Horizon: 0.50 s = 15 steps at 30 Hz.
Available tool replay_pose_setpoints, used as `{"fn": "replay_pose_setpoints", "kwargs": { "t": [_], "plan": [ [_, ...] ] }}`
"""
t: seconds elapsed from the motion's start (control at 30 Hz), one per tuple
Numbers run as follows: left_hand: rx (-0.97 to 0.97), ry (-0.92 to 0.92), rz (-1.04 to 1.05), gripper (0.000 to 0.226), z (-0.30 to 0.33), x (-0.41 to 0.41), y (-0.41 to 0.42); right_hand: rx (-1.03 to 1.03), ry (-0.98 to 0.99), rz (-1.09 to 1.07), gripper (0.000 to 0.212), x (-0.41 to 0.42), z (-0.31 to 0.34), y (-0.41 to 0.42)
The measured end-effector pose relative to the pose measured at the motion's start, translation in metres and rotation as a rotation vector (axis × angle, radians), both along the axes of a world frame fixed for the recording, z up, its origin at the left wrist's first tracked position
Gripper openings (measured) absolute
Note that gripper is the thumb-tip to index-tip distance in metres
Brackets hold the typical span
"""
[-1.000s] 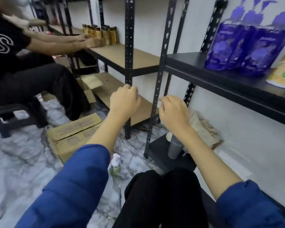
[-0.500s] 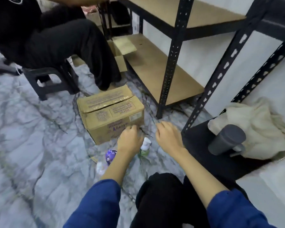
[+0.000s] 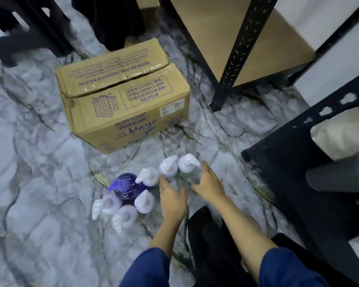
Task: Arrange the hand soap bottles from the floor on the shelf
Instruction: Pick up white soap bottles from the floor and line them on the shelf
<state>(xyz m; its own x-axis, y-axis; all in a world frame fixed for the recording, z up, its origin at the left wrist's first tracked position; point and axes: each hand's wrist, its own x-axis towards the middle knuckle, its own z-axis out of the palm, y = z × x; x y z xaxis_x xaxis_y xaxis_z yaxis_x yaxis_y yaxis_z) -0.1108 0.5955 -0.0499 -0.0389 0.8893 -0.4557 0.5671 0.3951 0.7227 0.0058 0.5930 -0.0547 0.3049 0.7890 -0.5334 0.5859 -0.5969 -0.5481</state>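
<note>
Pick-up step in hand: left hand (image 3: pixel 173 198) and right hand (image 3: pixel 208 184) reaching down to 2 clear white-pump bottles (image 3: pixel 179 169) standing on the marble-patterned floor (image 3: pixel 39 183), fingers loosely extended against their sides, nothing gripped yet. Beside them, 1 glossy purple bottle (image 3: pixel 126 188) among more white pumps. Next: close round the slick round bodies, lift to the dark metal shelf (image 3: pixel 288 183).
</note>
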Motion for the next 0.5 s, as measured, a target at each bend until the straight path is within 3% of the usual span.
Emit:
{"fn": "replay_pose_setpoints", "kwargs": {
  "t": [0.13,0.2,0.33,0.5],
  "plan": [
    [0.116,-0.044,0.101,0.064,-0.029,0.015,0.005,0.068,0.174,-0.151,0.104,0.002,-0.039,0.020],
    [0.201,-0.079,0.162,0.064,-0.033,0.020,0.008,0.083,0.262,-0.164,0.097,0.004,-0.057,0.026],
    [0.226,-0.133,0.270,0.073,-0.042,0.030,0.018,0.173,0.351,-0.262,0.058,0.009,-0.064,0.027],
    [0.217,-0.211,0.269,0.076,-0.053,0.037,0.040,0.298,0.351,-0.356,0.058,0.016,-0.064,0.024]
  ]
}}
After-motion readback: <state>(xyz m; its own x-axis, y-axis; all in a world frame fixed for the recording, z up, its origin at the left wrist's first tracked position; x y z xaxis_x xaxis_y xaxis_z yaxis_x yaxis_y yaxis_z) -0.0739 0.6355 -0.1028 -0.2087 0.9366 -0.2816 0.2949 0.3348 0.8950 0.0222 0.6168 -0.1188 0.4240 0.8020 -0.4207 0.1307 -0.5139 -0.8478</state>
